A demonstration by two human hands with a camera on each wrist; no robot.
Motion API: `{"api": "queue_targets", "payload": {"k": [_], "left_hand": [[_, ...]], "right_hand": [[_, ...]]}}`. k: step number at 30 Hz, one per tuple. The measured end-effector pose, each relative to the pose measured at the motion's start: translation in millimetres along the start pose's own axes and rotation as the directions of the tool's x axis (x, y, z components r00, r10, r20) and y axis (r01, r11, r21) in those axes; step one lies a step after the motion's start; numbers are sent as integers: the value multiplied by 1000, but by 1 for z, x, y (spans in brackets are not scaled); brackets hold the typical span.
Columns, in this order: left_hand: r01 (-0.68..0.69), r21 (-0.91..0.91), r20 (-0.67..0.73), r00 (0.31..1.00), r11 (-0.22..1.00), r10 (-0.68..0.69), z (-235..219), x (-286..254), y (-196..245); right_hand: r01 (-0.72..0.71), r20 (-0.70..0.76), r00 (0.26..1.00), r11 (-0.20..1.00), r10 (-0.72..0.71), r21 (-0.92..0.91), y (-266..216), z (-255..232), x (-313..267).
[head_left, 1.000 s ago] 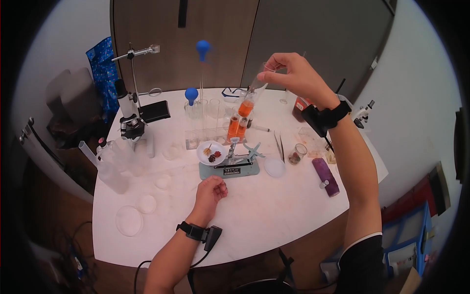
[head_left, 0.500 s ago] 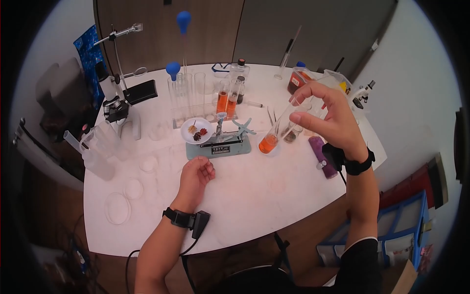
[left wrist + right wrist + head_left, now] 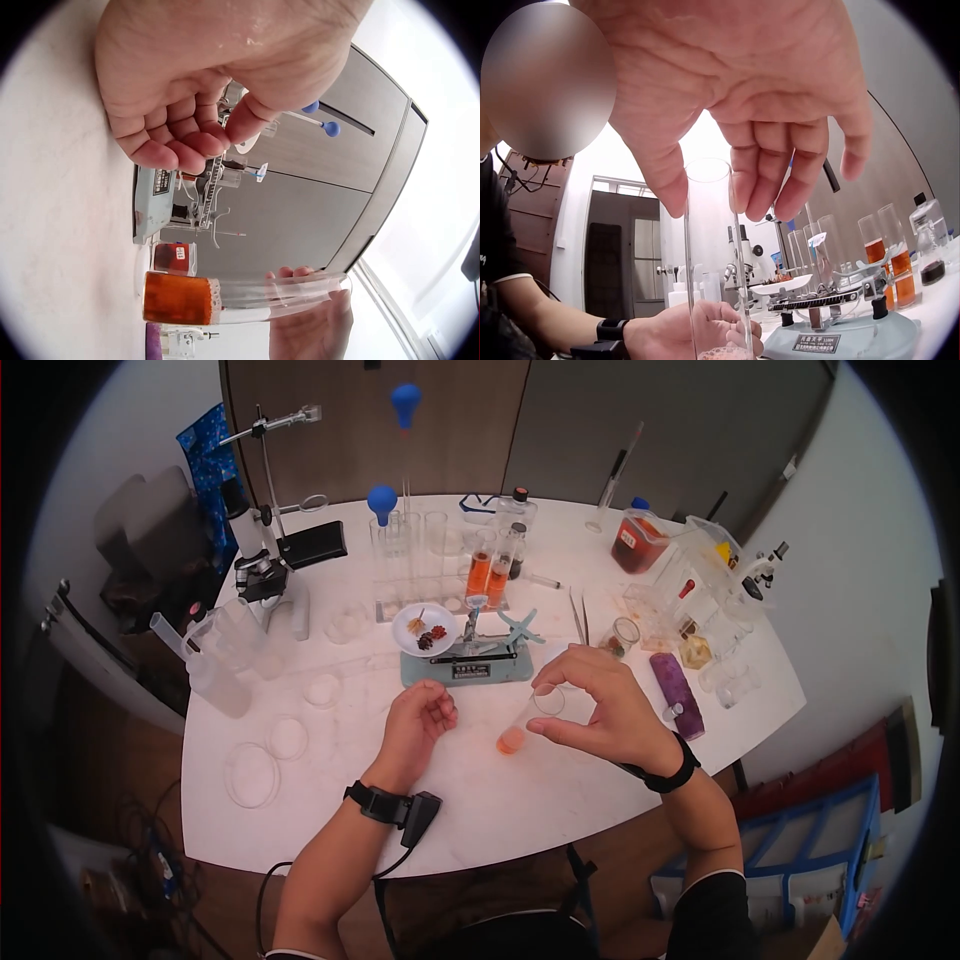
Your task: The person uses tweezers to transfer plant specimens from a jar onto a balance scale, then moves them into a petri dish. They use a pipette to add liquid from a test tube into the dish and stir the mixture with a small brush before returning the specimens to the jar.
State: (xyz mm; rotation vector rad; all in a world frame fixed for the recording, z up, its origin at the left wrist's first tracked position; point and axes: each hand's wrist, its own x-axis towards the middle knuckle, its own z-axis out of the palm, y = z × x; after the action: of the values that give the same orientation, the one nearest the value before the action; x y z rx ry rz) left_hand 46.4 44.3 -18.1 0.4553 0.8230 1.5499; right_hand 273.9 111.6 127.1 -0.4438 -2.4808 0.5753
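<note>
My right hand (image 3: 612,712) pinches a clear glass test tube (image 3: 180,298) near its rim, between thumb and fingers. Foamy orange liquid fills the tube's lower part, and its base is at the tabletop in front of the balance. In the head view the tube tilts, with its mouth toward me. My left hand (image 3: 415,722) lies on the table left of the tube, fingers loosely curled around nothing. Just beyond both hands stands a pale green pan balance (image 3: 465,670). On its left side a white dish (image 3: 402,622) carries small dried pieces.
Behind the balance, a rack (image 3: 385,610) holds glass tubes, including orange-filled ones (image 3: 497,585). A microscope (image 3: 262,565) and wash bottle (image 3: 220,685) stand left. To the right are tweezers (image 3: 580,618), a small jar (image 3: 625,632) and a purple block (image 3: 677,695). Petri dishes (image 3: 252,775) lie front left.
My right hand has brought the orange-filled test tube from above the rack, past the balance's right side, down and toward me. My left hand has stayed in about the same place.
</note>
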Motion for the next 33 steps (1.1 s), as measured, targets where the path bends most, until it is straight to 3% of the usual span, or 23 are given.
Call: {"api": "queue_targets", "payload": {"k": [14, 23, 33], "left_hand": [[-1, 60, 35, 999, 998, -1, 1, -1, 0], [-57, 42, 161, 986, 997, 50, -8, 1, -8], [-80, 157, 152, 987, 984, 56, 3, -5, -3]], "right_hand": [[37, 47, 998, 999, -37, 3, 10, 29, 14], [29, 43, 999, 999, -29, 16, 12, 38, 22], [79, -1, 997, 997, -79, 10, 16, 48, 25]]}}
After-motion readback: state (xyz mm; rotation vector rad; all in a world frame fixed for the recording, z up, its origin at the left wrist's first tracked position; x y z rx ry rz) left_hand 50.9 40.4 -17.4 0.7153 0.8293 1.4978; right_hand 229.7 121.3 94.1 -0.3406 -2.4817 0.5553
